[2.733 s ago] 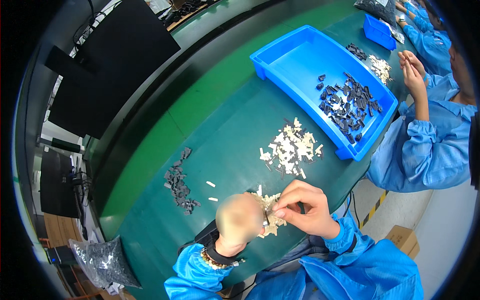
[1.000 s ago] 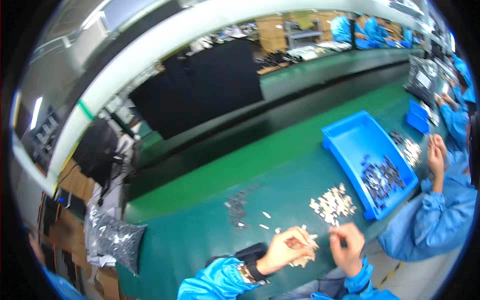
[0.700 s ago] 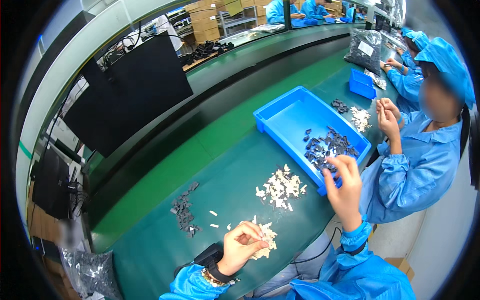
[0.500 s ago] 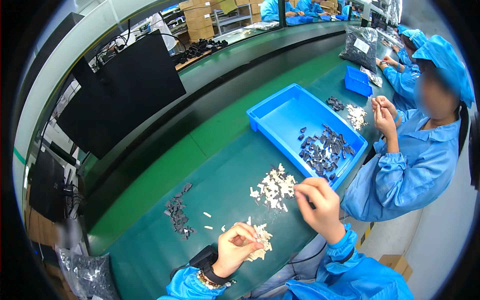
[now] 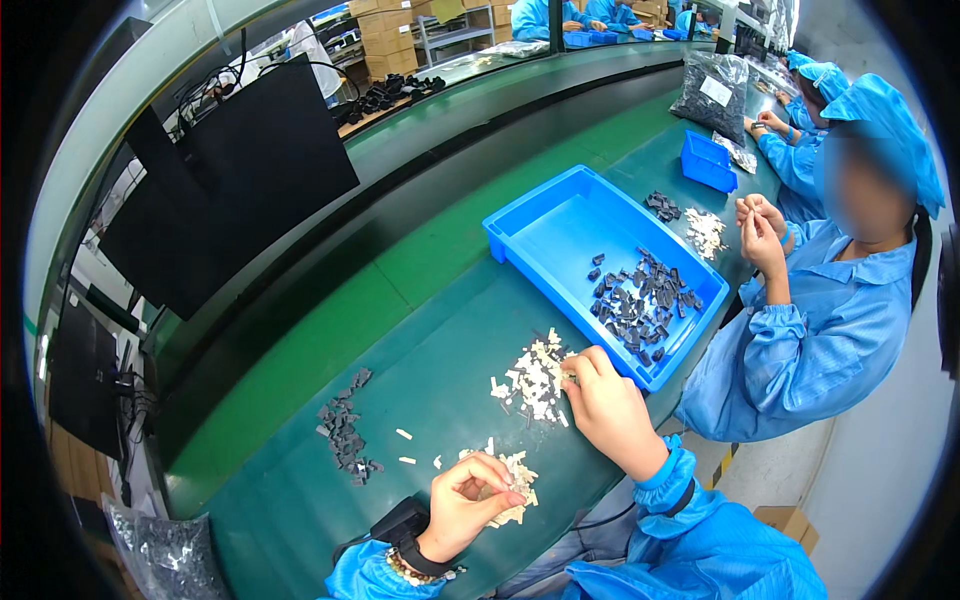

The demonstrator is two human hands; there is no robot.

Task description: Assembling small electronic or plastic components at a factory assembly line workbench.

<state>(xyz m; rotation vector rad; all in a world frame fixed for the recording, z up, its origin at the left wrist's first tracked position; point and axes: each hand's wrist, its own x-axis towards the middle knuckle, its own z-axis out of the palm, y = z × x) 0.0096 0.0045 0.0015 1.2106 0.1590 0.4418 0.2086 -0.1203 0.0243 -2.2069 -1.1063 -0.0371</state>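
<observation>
My left hand (image 5: 465, 503) is closed in a pinch beside a heap of small cream strips (image 5: 516, 485); whatever its fingertips hold is too small to name. My right hand (image 5: 612, 412) has its thumb and forefinger together at the right edge of another heap of cream pieces (image 5: 537, 378), which has thin dark bits mixed in. Its fingertips partly hide what they pinch. Farther left lies a loose pile of small black plastic parts (image 5: 345, 432). A few single cream strips (image 5: 404, 434) lie between that pile and the heaps.
A blue tray (image 5: 525, 187) holding black parts stands beyond my right hand. On the right a co-worker (image 5: 830, 330) in blue works by small piles and a smaller blue bin (image 5: 708, 160). A black monitor (image 5: 235, 190) and a plastic bag (image 5: 165, 550) are at left.
My right hand has moved slightly left to the edge of the mixed cream heap, its fingertips now down at the pieces. My left hand keeps its pinch in nearly the same place.
</observation>
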